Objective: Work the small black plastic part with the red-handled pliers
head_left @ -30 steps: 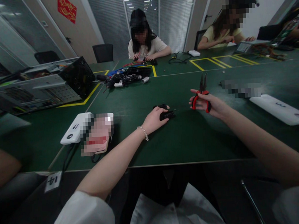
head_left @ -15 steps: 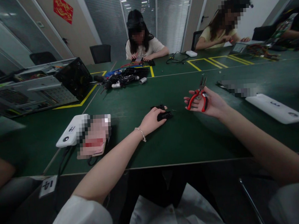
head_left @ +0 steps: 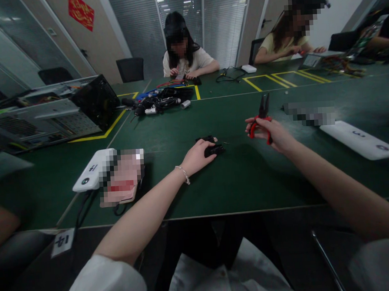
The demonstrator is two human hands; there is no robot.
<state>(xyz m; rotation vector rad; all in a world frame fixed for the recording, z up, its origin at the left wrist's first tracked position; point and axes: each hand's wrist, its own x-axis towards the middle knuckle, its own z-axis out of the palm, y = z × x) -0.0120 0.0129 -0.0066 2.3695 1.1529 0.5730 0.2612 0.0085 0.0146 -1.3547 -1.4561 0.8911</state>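
Observation:
My left hand (head_left: pixel 198 157) rests on the green table (head_left: pixel 197 193), its fingers closed around a small black part (head_left: pixel 215 150) whose exact kind I cannot make out. Just beyond it lies a second dark piece (head_left: pixel 207 139) with a pale end. A tiny thin pin-like bit (head_left: pixel 226 142) sits to the right of these. Raised over the table, my right hand (head_left: pixel 274 132) grips a pair of pliers (head_left: pixel 263 107) with red and black handles. The jaws point up and away from me, slightly parted.
To the left are a white power bank (head_left: pixel 93 170) and a pink phone (head_left: pixel 126 175). Beyond stands an opened computer case (head_left: pixel 49 114), beside a heap of cables and tools (head_left: pixel 162 100). Another white power bank (head_left: pixel 360 139) lies at right. Two people sit across the table.
My right hand has turned and its fingers have closed round the pliers' handles, which lay across the open palm before. The left hand has kept its place.

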